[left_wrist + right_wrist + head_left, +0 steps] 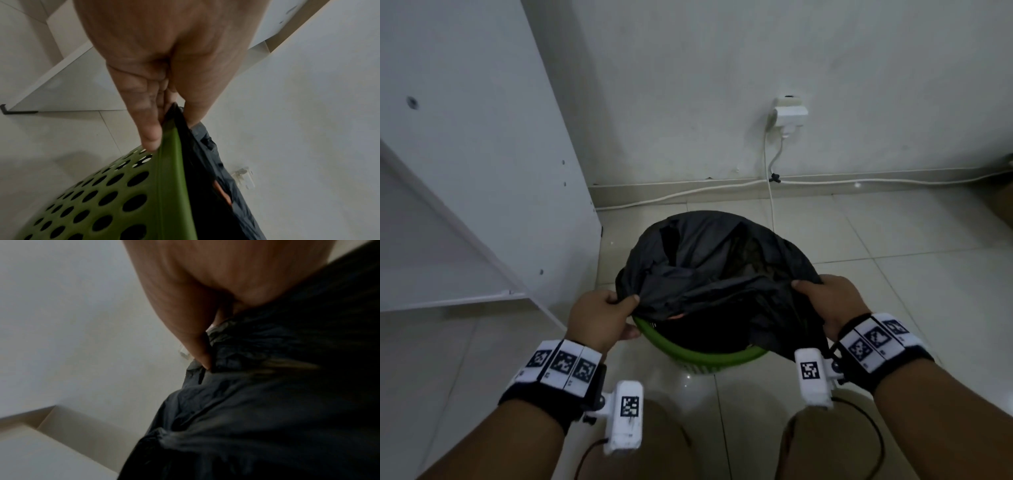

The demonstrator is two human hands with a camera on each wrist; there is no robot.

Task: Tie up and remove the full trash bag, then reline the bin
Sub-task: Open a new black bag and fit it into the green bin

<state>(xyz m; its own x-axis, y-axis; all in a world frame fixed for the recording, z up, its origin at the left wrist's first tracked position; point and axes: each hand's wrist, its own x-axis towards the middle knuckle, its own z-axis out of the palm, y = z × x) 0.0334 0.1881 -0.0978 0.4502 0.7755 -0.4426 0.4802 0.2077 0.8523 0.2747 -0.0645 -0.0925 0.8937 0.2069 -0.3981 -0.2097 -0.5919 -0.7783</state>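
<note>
A green perforated bin [709, 358] stands on the tiled floor [893, 246] near the foot of the white wall [722, 85], with a black trash bag [709, 260] draped over its mouth. The bag's far part still covers the far rim, while at the near side the plastic is lifted off and the green rim shows bare.

The left hand [601, 317] grips the bag's edge at the bin's left rim: the thumb presses on top of the plastic and the fingers curl beneath it. In the left wrist view the thumb and fingers [150, 129] pinch the black film right where it meets the green rim [170, 178], one fingertip lying against the bin's holed wall.

The right hand [828, 298] clamps a bunch of the bag at the right rim, thumb on top, with loose plastic hanging down below the wrist. The right wrist view is blurred, yet shows a finger [202, 352] pressed into crumpled black film [267, 402].

A white cabinet [476, 154] stands to the left of the bin. On the wall behind, a white plug adapter [789, 114] sits in a socket, its cable [770, 192] running down towards the floor.
</note>
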